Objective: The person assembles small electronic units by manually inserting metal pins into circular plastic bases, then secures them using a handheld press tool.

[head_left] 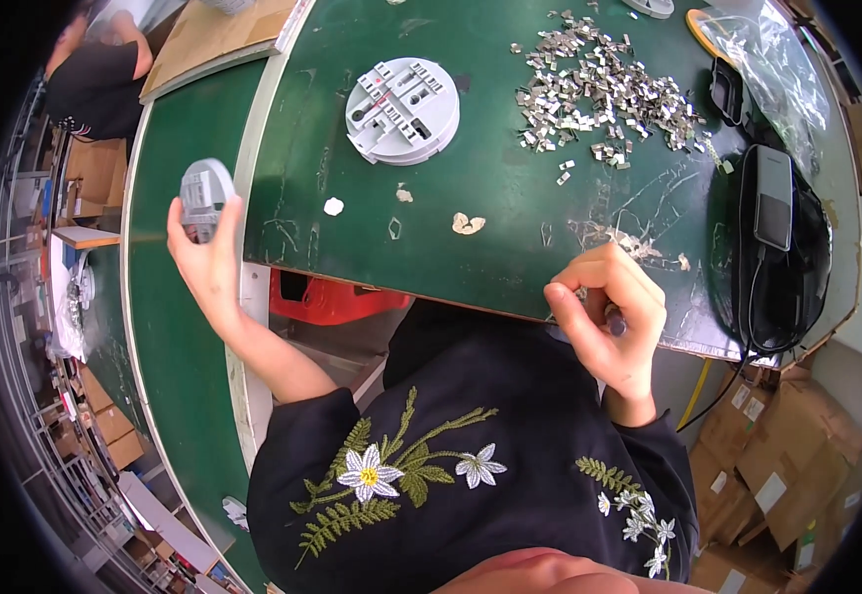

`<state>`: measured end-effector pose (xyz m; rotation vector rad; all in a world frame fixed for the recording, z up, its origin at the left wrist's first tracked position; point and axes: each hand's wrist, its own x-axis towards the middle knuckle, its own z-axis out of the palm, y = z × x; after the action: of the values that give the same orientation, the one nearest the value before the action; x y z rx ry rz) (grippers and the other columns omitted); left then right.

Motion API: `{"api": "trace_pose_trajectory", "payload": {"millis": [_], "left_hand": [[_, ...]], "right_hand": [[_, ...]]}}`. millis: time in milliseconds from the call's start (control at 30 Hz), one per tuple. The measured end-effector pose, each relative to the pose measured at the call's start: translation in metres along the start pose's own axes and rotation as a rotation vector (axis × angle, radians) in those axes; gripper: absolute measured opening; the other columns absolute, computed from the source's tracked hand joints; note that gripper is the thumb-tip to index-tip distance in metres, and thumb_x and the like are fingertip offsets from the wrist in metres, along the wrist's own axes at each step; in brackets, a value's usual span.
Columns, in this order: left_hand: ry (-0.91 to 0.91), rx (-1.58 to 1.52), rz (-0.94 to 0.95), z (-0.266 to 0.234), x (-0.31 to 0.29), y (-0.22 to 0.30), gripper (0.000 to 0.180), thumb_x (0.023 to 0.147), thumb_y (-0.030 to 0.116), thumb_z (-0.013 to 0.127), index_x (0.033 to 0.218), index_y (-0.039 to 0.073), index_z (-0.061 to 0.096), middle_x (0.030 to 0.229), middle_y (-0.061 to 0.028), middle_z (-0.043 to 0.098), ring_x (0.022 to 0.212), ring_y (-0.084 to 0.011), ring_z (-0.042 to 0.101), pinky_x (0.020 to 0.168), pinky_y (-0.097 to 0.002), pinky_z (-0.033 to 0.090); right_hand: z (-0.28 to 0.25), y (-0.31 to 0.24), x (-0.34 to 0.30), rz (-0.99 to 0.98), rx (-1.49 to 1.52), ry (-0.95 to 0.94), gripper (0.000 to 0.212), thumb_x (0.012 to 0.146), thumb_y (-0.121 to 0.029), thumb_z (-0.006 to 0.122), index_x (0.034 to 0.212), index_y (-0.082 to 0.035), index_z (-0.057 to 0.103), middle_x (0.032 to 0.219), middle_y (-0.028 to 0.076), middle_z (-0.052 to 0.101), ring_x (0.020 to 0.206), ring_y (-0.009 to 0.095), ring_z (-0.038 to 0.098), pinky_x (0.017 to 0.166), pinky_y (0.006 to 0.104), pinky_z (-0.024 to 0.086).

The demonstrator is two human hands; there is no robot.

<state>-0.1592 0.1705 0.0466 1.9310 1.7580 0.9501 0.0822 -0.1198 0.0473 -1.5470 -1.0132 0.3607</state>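
A black shirt (490, 396) lay nearest. The left hand (205, 261) grasped a grey disc (203, 188) over the left strip (182, 337) — seemingly a transfer, next calling for gentle placement — while the right hand (631, 342) clutched a mostly hidden tool (615, 319) by the table (352, 246).

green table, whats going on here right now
The person's left hand holds a round grey part out to the left. The right hand is curled around a dark-ended object, mostly hidden, by the near edge of the green table. On the table sit a larger-looking grey disc and a scattered heap of small metal pieces.
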Motion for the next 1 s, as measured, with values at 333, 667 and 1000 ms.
{"api": "trace_pose_trajectory", "payload": {"millis": [333, 667, 1000], "left_hand": [[-0.332, -0.019, 0.552, 0.047, -0.014, 0.063, 0.074, 0.08, 0.035, 0.082, 0.139, 0.0, 0.052, 0.145, -0.0236, 0.048, 0.133, -0.0354, 0.048, 0.112, -0.0437, 0.037], [-0.595, 0.016, 0.677, 0.099, -0.027, 0.095, 0.105, 0.063, 0.029, 0.091, 0.149, 0.004, 0.037, 0.144, -0.0238, 0.038, 0.131, -0.0408, 0.04, 0.111, -0.0482, 0.038], [-0.864, -0.337, 0.903, 0.075, -0.124, 0.106, 0.103, 0.058, 0.018, 0.093, 0.147, 0.008, 0.042, 0.143, -0.0155, 0.041, 0.131, -0.0351, 0.045, 0.111, -0.0438, 0.039]], "right_hand": [[-0.021, 0.033, 0.037, -0.006, -0.482, -0.031, 0.011, 0.081, 0.004, 0.068, 0.091, -0.002, 0.068, 0.081, 0.002, 0.062, 0.062, 0.012, 0.049, 0.056, 0.023, 0.038], [-0.025, 0.064, 0.066, -0.183, -0.6, -0.251, 0.013, 0.084, 0.002, 0.067, 0.097, -0.002, 0.068, 0.082, 0.001, 0.064, 0.06, 0.01, 0.049, 0.056, 0.0223, 0.04], [-0.041, 0.018, 0.04, 0.329, -0.175, -0.205, 0.013, 0.087, 0.003, 0.065, 0.097, -0.003, 0.072, 0.077, -0.004, 0.063, 0.057, 0.002, 0.037, 0.053, 0.0169, 0.03]]}}
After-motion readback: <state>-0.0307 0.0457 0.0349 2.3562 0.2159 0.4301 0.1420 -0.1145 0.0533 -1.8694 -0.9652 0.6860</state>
